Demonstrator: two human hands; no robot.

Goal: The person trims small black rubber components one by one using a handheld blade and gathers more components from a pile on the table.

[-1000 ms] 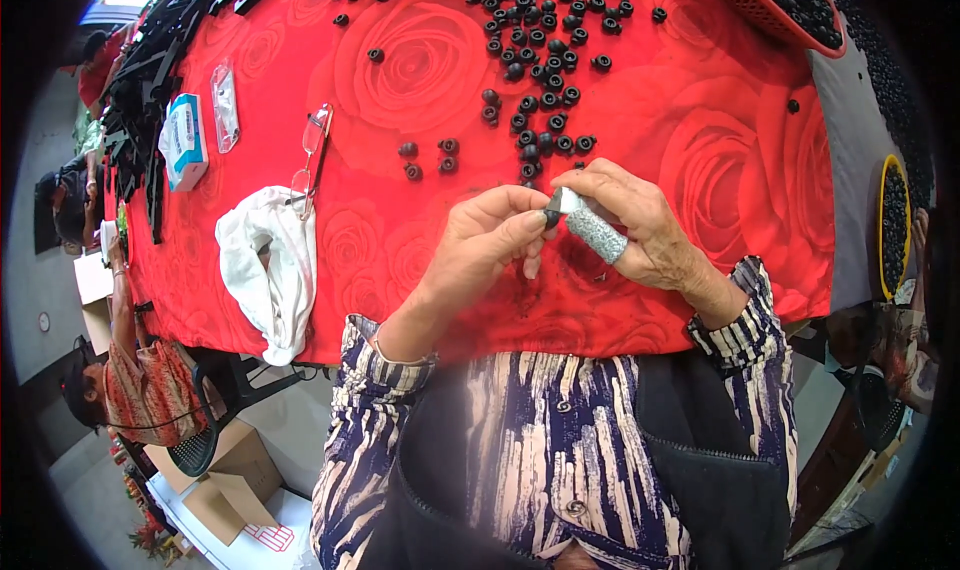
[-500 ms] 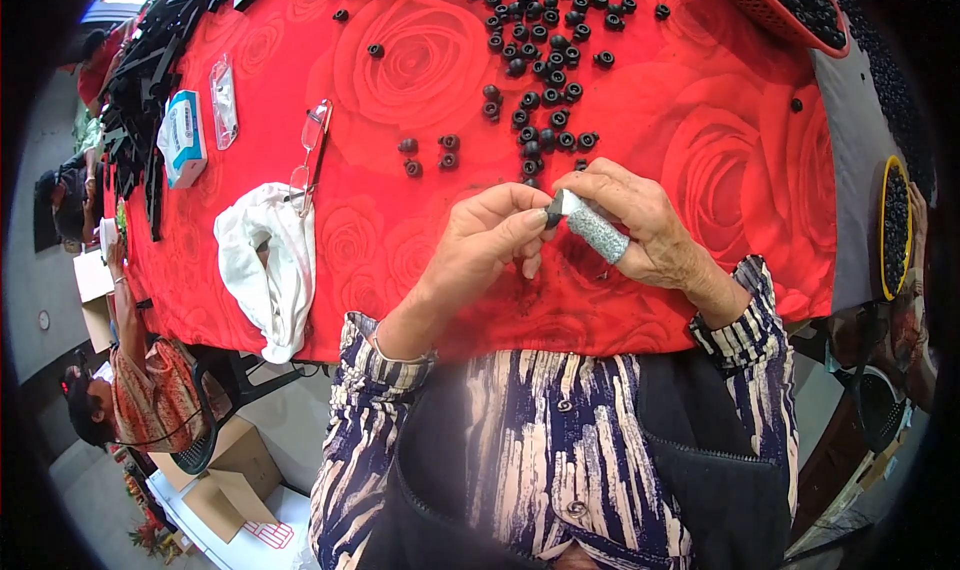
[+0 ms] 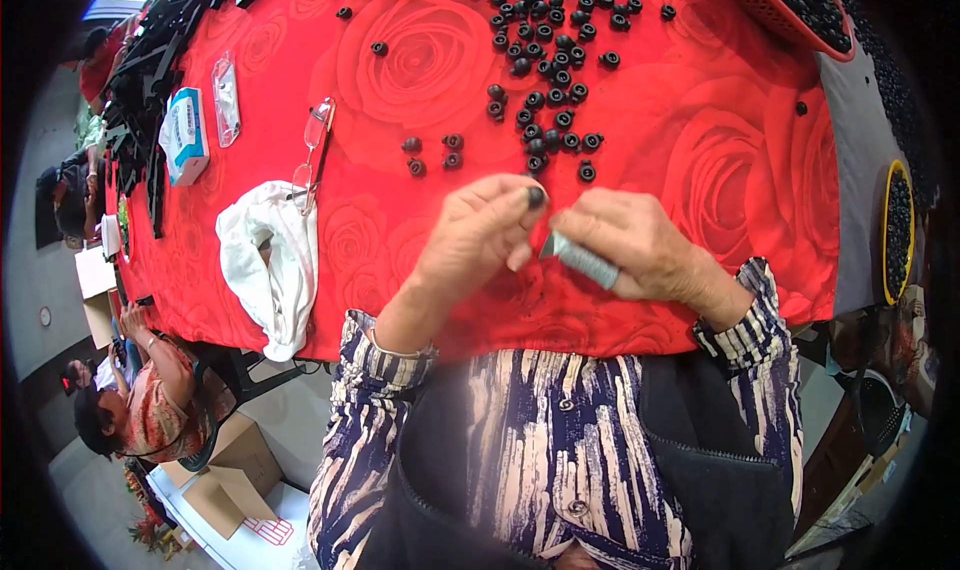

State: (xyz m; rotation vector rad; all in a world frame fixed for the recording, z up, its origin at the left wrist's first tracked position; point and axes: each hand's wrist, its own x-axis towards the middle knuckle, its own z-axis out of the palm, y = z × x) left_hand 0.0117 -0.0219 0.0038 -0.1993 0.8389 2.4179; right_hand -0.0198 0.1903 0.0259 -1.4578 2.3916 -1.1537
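Note:
Between the thumb and fingertips of my left hand point(image 3: 472, 235) is a small black round rubber part point(image 3: 535, 198). My right hand point(image 3: 640, 238) is closed around a short knife point(image 3: 588, 262) with a thick silvery wrapped handle, its pointed blade toward the left hand. Both hands are slightly blurred and held over the red cloth, with the blade a little apart from the part. Just beyond them lies a loose black rubber part point(image 3: 586, 171), nearest a long scatter of similar pieces point(image 3: 545, 40) running to the far edge.
At left are a white cloth point(image 3: 240, 240), eyeglasses point(image 3: 318, 130), a blue-white box point(image 3: 185, 140), a clear packet point(image 3: 226, 100) and black strips point(image 3: 140, 100). A red basket point(image 3: 775, 10) of black parts stands far right, a yellow-rimmed container point(image 3: 888, 230) at right. A person point(image 3: 150, 400) sits left.
My hands have drawn apart, the knife blade coming away from the black part, which is now tilted up in my left fingertips. The person at left has shifted position.

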